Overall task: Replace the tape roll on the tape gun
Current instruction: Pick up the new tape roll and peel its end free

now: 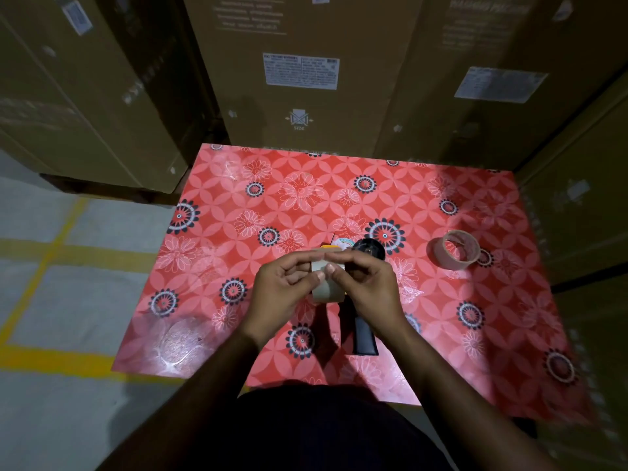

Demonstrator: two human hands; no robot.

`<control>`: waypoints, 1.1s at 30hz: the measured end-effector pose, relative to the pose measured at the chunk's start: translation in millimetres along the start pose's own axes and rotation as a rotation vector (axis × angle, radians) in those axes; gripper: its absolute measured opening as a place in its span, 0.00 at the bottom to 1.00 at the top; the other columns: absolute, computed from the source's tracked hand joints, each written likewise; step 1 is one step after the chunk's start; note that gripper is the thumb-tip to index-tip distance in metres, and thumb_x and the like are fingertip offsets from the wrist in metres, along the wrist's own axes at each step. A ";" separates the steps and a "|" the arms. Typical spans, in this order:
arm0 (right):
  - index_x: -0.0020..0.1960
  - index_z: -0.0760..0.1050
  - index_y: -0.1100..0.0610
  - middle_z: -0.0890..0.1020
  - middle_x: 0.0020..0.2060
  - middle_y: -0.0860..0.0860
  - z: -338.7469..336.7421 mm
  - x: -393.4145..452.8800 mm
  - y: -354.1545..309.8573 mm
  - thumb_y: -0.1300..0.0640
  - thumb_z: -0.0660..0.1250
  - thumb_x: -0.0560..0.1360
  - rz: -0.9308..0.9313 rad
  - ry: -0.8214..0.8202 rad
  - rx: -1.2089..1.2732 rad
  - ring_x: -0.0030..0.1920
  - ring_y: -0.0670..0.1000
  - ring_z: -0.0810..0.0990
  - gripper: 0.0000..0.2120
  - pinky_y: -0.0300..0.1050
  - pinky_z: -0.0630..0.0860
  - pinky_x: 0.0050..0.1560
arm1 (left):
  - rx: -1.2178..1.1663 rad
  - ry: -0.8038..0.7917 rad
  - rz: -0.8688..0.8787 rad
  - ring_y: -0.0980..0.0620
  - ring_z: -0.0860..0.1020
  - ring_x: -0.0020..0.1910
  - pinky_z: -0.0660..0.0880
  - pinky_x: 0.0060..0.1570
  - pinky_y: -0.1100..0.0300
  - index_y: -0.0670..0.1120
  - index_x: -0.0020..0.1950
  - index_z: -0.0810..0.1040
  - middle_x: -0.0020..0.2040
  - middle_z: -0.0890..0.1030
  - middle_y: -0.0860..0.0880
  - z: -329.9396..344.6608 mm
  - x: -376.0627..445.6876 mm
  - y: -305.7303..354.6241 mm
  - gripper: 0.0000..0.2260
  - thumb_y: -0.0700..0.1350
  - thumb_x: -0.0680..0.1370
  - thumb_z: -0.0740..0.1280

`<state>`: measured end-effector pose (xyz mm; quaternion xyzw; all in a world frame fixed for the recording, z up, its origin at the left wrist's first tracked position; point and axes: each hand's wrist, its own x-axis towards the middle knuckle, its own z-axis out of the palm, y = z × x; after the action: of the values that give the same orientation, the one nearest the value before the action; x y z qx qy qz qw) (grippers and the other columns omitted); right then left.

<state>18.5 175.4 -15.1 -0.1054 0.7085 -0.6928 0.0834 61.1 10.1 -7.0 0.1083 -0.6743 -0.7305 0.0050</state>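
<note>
Two hands meet over a red, flower-patterned tabletop (pixel 238 205) as a person works at a roll of tape (pixel 325 289) held up between them. Left hand (pixel 283 287) and right hand (pixel 365 287) both curl round the pale roll, thumbs and fingertips pinching together at its upper edge, probably picking for the loose end of the tape so it can be threaded once mounted. Directly beneath the hands lies the tape gun (pixel 364 329), its black handle pointing back toward the person and its round hub showing past the right knuckles, apparently bare and parked close at hand so the roll can drop straight onto it. Well apart to the right, a nearly spent tape roll (pixel 455 248) rests on the tabletop, seemingly set aside out of the working area. Behind the tabletop, tall cardboard cartons (pixel 299 73) stand stacked against its far edge.
</note>
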 end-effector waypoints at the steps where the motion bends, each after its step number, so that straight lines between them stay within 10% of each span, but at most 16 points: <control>1: 0.55 0.85 0.60 0.87 0.51 0.53 -0.8 -1.1 1.8 0.65 0.74 0.75 0.000 -0.013 -0.007 0.56 0.52 0.85 0.10 0.45 0.79 0.58 | -0.003 0.012 0.003 0.45 0.85 0.54 0.81 0.57 0.48 0.45 0.57 0.84 0.49 0.87 0.50 1.0 -0.8 0.2 0.11 0.34 0.77 0.72; 16: 0.58 0.85 0.54 0.87 0.56 0.50 -9.8 -4.7 -2.8 0.66 0.72 0.76 0.055 -0.021 0.040 0.59 0.50 0.85 0.13 0.50 0.81 0.60 | -0.014 0.051 -0.010 0.51 0.82 0.44 0.79 0.45 0.47 0.50 0.51 0.85 0.42 0.83 0.49 3.6 -4.6 1.6 0.08 0.37 0.77 0.72; 33: 0.54 0.86 0.55 0.88 0.52 0.49 -8.4 -11.4 -8.2 0.61 0.75 0.74 0.034 0.082 -0.009 0.55 0.52 0.86 0.09 0.61 0.81 0.58 | -0.125 -0.065 -0.007 0.46 0.84 0.59 0.82 0.55 0.53 0.42 0.68 0.78 0.58 0.86 0.46 10.9 -14.9 6.4 0.21 0.27 0.76 0.69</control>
<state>27.5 186.3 -7.0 -0.0651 0.7160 -0.6920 0.0654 72.9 22.6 2.4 0.0866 -0.6269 -0.7742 -0.0128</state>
